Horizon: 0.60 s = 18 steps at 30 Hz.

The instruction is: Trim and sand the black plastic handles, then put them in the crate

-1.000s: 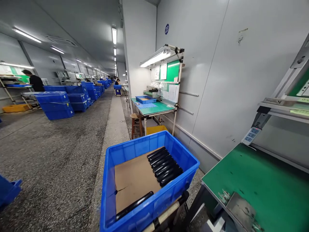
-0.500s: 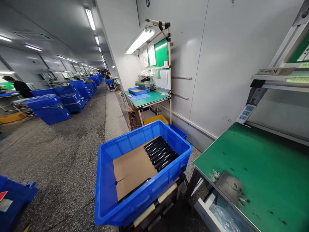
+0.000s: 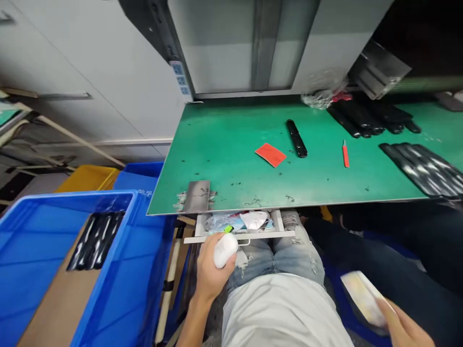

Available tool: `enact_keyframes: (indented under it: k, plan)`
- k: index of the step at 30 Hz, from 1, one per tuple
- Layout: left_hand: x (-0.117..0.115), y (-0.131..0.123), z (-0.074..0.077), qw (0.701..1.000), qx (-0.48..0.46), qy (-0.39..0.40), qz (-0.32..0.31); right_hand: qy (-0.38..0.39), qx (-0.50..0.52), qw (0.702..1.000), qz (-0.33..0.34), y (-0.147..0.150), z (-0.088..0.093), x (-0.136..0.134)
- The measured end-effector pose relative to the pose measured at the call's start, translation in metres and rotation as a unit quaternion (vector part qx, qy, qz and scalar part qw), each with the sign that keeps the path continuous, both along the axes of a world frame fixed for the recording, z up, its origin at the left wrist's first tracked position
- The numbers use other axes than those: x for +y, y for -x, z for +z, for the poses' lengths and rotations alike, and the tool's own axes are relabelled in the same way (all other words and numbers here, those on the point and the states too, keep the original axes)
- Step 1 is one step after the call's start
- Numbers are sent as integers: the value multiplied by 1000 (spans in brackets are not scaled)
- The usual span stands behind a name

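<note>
My left hand (image 3: 210, 270) is closed around a smooth white rounded object (image 3: 225, 250), held just in front of the open drawer (image 3: 249, 235). At the lower right, my right hand (image 3: 405, 325) grips a pale, yellowish-white flat item (image 3: 363, 299), blurred by motion. Plastic bags and a white item (image 3: 254, 220) lie in the drawer. On the green table (image 3: 231, 168) are a red card (image 3: 271, 154), a single black piece (image 3: 296, 139) and a small red-handled tool (image 3: 346, 155).
Black pieces (image 3: 427, 166) lie in groups at the table's right. A blue bin (image 3: 112, 289) at the left holds cardboard and black pieces. A metal plate (image 3: 197, 196) sits at the near-left table edge. A neighbouring person's dark-clothed legs (image 3: 390, 260) are at the right.
The view has swung from the aisle and bin to the table and my lap. Both hands, each holding something, have come into view.
</note>
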<state>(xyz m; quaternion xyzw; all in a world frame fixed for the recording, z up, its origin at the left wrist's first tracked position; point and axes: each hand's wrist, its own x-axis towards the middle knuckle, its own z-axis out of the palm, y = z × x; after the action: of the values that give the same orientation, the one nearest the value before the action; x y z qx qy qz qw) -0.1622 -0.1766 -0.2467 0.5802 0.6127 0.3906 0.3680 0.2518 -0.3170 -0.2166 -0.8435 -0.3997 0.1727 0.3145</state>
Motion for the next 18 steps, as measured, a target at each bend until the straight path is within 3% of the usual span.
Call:
enact_keyframes:
  k: [2, 4, 7, 9, 12, 18]
  plan:
    - [14, -3, 3, 996, 80, -29, -31, -21, 7, 993, 113, 12, -6, 38]
    - [28, -6, 7, 987, 141, -39, -70, -42, 37, 966, 252, 37, -9, 87]
    - [44, -10, 13, 972, 200, -17, -125, -57, 50, 909, 410, 89, -15, 157]
    - [48, -11, 16, 964, 222, 8, -146, -57, 33, 876, 477, 119, -20, 191]
    - [48, -8, 23, 956, 241, 45, -161, -29, -5, 856, 516, 149, -31, 222]
    - [66, -2, 24, 944, 258, 86, -187, 19, -105, 875, 473, 162, -53, 238]
